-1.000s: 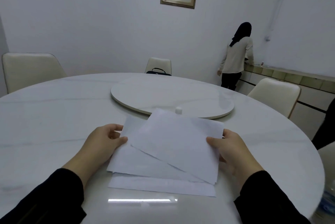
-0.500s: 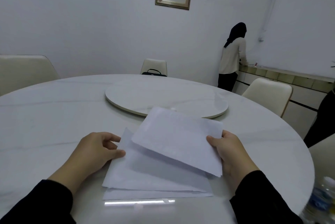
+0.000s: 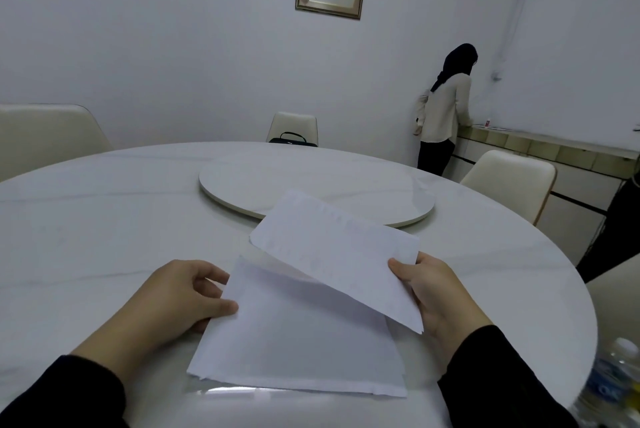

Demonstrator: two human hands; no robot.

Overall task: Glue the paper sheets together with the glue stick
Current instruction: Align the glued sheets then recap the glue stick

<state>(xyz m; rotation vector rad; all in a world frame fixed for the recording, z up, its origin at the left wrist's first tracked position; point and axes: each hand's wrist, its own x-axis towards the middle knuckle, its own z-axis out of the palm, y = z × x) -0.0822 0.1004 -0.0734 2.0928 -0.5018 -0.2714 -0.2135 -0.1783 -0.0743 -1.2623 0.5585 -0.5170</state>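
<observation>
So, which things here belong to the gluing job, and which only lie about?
For the job:
- top sheet, pinched by the right hand
- lower sheets, held by the left hand
- no glue stick shows

Lying about:
- water bottle
- turntable
- black bag
- chairs

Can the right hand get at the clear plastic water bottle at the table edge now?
Probably not yet: the right hand grips the raised white paper sheet. The clear plastic water bottle stands beside that arm with nothing between them.
</observation>
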